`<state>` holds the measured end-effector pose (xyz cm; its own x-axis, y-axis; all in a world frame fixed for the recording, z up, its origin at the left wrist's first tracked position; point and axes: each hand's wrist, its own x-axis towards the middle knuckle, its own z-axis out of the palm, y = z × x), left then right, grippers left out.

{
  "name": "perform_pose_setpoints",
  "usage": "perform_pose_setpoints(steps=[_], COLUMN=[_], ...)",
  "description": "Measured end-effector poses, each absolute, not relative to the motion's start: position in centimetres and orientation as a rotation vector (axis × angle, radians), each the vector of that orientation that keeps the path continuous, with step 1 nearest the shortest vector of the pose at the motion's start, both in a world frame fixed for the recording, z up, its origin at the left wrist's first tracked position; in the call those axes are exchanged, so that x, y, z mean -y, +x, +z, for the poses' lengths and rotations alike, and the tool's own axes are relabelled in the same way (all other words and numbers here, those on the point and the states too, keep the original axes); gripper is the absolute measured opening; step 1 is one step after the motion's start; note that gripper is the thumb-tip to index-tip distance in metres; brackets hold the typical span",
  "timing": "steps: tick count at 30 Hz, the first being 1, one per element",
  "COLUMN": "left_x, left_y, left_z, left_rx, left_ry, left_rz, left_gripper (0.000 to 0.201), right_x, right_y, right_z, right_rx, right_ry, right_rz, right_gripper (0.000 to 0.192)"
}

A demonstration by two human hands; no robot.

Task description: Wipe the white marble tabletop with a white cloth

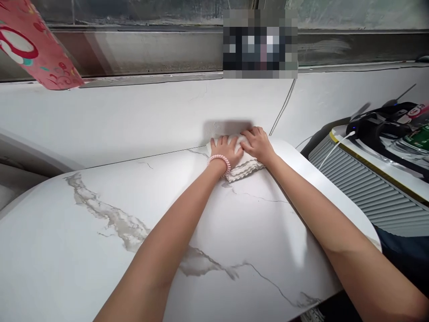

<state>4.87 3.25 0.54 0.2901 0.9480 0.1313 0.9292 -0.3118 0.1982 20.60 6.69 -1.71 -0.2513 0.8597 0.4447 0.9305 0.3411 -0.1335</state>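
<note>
A folded white cloth (pixel 246 165) with wavy edges lies at the far edge of the white marble-patterned table (pixel 100 268), close to the wall. My left hand (pixel 226 150) presses flat on the cloth's left part, fingers spread, with a pink coiled band (pixel 219 157) around the wrist. On the cloth's far right part, my right hand (pixel 257 144) has its fingers bent over the fabric and closed on it. The hands are side by side, almost touching. Part of the cloth is hidden under them.
Behind the table rises a white wall (pixel 134 116) below a window frame (pixel 117 53). A pink patterned sheet (pixel 47 49) hangs at upper left. Thin cables (pixel 283 107) run down the wall. On the right, a ribbed cabinet (pixel 365 188) bears a black device (pixel 375 125) with a white cable.
</note>
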Motion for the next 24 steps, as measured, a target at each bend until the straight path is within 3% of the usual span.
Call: perform_pose_setpoints(steps=[12,24], left_x=[-0.7,14.0], left_y=[5.0,3.6], left_z=[0.5,0.9], left_rx=[-1.784,-1.647], left_ry=[2.437,2.529], left_rz=[0.304,0.274], left_gripper=[0.062,0.062], right_x=[-4.3,12.4], right_y=[21.5,20.9], right_z=[-2.1,-1.8], right_rx=[2.291,2.275], right_ry=[-1.529,-1.51], right_rz=[-0.102,-0.138], right_gripper=[0.052,0.059])
